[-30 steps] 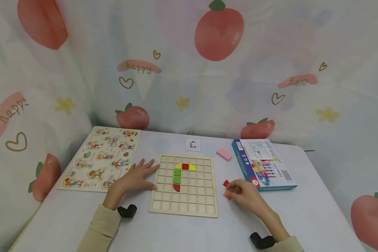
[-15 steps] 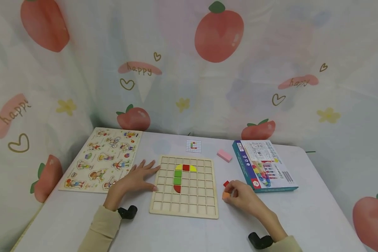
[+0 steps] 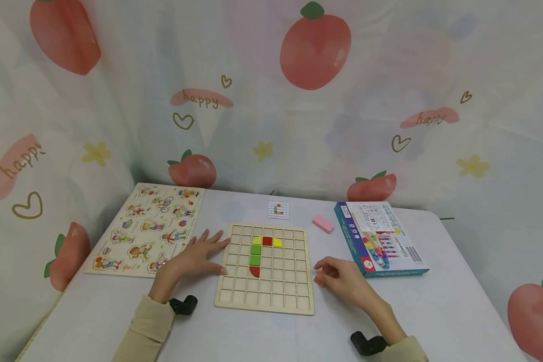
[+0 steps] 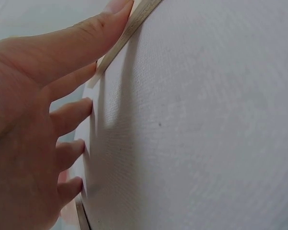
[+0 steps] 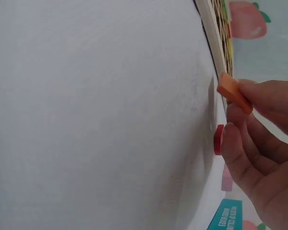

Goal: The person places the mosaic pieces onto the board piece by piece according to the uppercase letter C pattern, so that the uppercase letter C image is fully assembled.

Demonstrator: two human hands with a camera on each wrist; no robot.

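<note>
My right hand (image 3: 346,280) pinches a small orange block (image 5: 235,93) between thumb and finger, just right of the wooden grid board (image 3: 264,309). A red block (image 5: 218,140) lies on the table close to those fingers in the right wrist view; the hand hides it in the head view. My left hand (image 3: 199,257) spreads its straight fingers at the board's left side, with thumb and index fingertips on the rim. Yellow corner pieces (image 3: 277,242), a red square (image 3: 267,241), green squares (image 3: 255,260) and a red rounded piece (image 3: 255,272) sit in the grid.
A small pattern card (image 3: 278,210) lies behind the board. To its right is a pink block (image 3: 323,224), then a flat printed box (image 3: 384,239). A puzzle board with figures (image 3: 151,225) lies at the left, partly behind the left hand.
My right hand has taken hold of the orange block and moved it left, nearer the board. The red block has gone out of sight behind that hand. The left hand stays put.
</note>
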